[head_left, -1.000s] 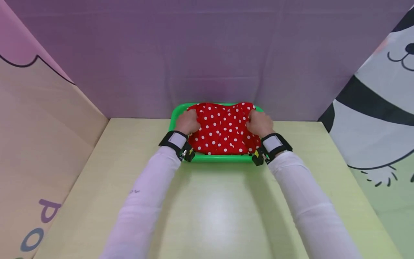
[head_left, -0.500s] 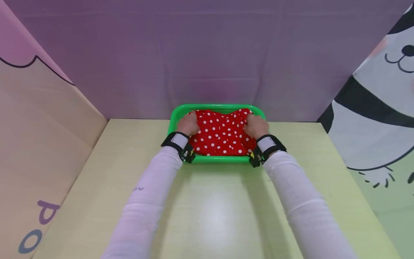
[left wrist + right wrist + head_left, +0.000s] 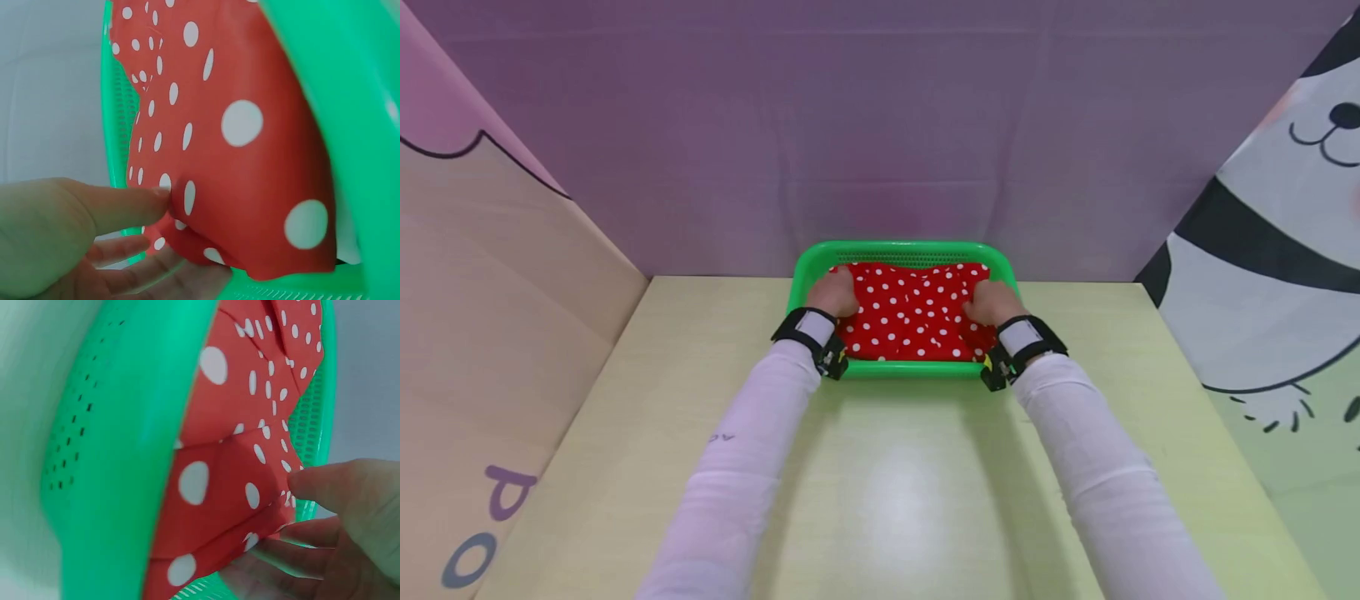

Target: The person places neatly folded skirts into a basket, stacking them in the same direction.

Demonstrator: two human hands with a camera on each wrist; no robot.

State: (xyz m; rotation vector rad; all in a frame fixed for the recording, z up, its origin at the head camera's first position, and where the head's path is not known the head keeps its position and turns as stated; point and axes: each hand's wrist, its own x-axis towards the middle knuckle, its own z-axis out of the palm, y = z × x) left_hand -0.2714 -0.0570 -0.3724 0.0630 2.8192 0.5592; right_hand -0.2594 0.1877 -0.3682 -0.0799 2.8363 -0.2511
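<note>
A folded red cloth with white polka dots (image 3: 917,312) lies inside a green plastic basket (image 3: 917,369), its far edge dipping in the middle. My left hand (image 3: 833,293) holds the cloth's left side; the left wrist view has the thumb on top and the fingers (image 3: 169,275) under the edge. At the opposite side, my right hand (image 3: 994,302) pinches the cloth, thumb against its edge and fingers (image 3: 287,559) below, as the right wrist view shows. Both hands are within the basket's rim. A strip of something white (image 3: 347,231) shows beside the cloth.
The basket stands at the back of a pale wooden table (image 3: 895,483), close to a purple backdrop (image 3: 895,150). Printed panels flank the table, a beige one (image 3: 497,317) on the left and one with a panda drawing (image 3: 1270,308) on the right.
Both hands have lowered the cloth deeper into the basket, and its far edge has dropped below the back rim, so the perforated back wall now shows. The right hand moved slightly inward.
</note>
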